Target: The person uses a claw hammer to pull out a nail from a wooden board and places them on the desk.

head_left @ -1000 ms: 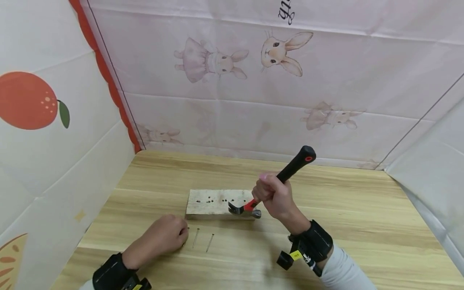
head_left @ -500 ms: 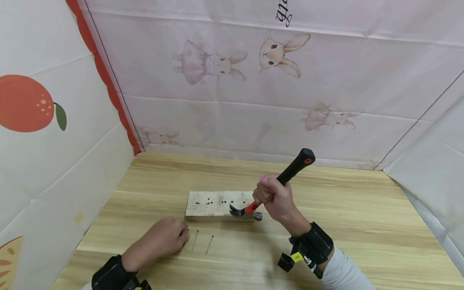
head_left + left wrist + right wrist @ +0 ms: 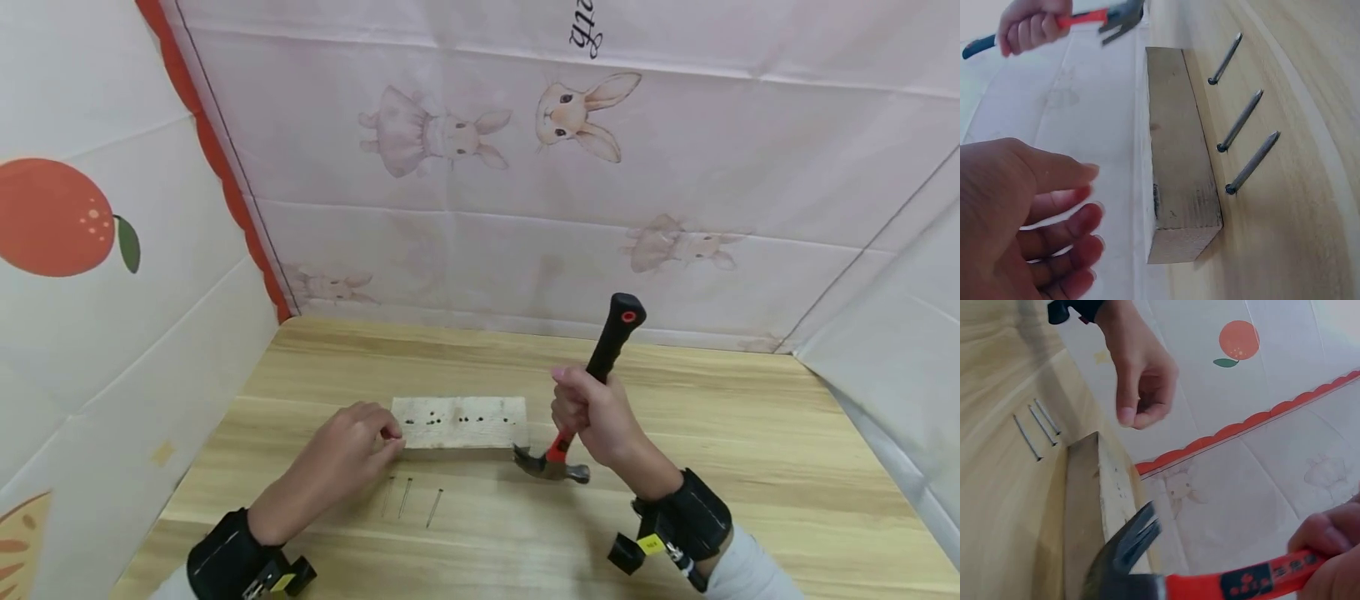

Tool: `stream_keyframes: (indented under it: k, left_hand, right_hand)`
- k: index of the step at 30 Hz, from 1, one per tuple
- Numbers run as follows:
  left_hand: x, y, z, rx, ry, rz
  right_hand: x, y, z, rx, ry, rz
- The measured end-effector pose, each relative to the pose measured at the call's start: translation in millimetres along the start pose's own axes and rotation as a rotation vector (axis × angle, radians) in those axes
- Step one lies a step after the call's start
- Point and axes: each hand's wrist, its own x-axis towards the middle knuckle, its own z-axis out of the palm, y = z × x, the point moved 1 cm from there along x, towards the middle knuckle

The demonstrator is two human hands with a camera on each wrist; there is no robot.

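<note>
My right hand [image 3: 600, 417] grips a claw hammer [image 3: 612, 343] low on its handle, near the red neck. The hammer's steel head [image 3: 551, 467] hangs in front of the right end of a pale wooden block [image 3: 487, 408]. Dark marks or holes dot the block's top. My left hand [image 3: 345, 454] is near the block's left end, its fingers loosely bent. In the left wrist view its thumb and fingers [image 3: 1088, 217] stand apart with nothing between them. Three nails lie side by side before the block: a left one [image 3: 387, 498], a middle one [image 3: 405, 498] and a right one [image 3: 435, 508].
Everything stands on a wood-grain table [image 3: 712, 433]. A pink sheet with printed rabbits [image 3: 465, 250] closes off the back, and a white sheet with printed fruit [image 3: 172, 350] the left. Another pale sheet [image 3: 900, 350] hangs on the right. Each wrist wears a black camera band [image 3: 686, 517].
My left hand has moved from beside the nails up to the block's left end, uncovering the leftmost nail. My right hand has carried the hammer rightward, off the front of the block.
</note>
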Motion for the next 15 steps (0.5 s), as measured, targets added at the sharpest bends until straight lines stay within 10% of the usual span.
stream_keyframes:
  k: [15]
  left_hand:
    - [-1.7,6.2,20.6,0.017,0.155,0.264]
  right_hand:
    - [-57.4,8,-51,-0.047,0.184,0.389]
